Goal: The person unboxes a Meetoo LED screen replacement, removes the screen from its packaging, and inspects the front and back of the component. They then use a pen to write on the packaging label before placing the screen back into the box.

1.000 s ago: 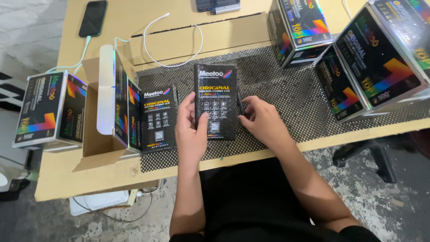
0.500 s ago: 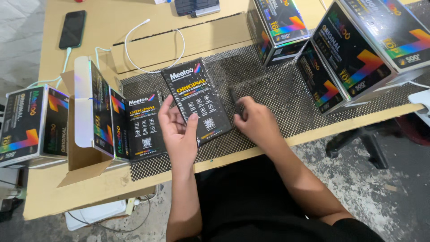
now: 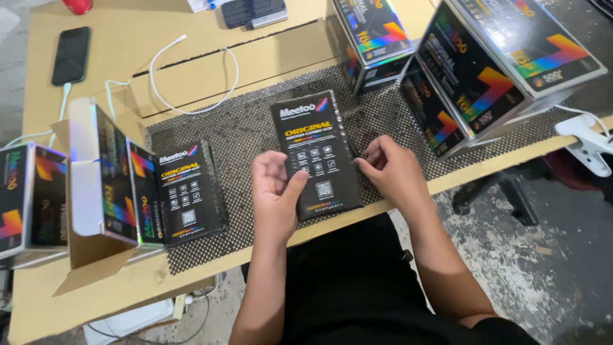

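Landmark: the black dotted mat [image 3: 396, 128] on the tan table [image 3: 166, 32]. Every place below is told from this mat.

Black flat packet [image 3: 315, 153]: it lies on the mat, near the mat's front edge, about in the middle. Its long way runs from the person out to the back of the table, tipped a little to the left at the far end.

Left hand [image 3: 276, 195]: it is at the packet's near left corner. The thumb lies across the front of the packet and the fingers curl at its left edge, so this hand holds the packet.

Right hand [image 3: 393, 169]: it is just beside the packet's right edge. The fingertips [image 3: 365, 160] are bent close together and touch that edge. I cannot tell if they pinch something small.

Nearer hand: both are on the packet, one on each long side.

Second black packet [image 3: 189, 191]: it lies on the left part of the mat, well apart from the hands, leaning against an open cardboard carton [image 3: 96, 172].

Shiny boxes [image 3: 485, 70]: they stand on the right back part of the mat.

Open room: bare mat shows behind the packet and to its right, up to the boxes. In front, the table edge is very near.
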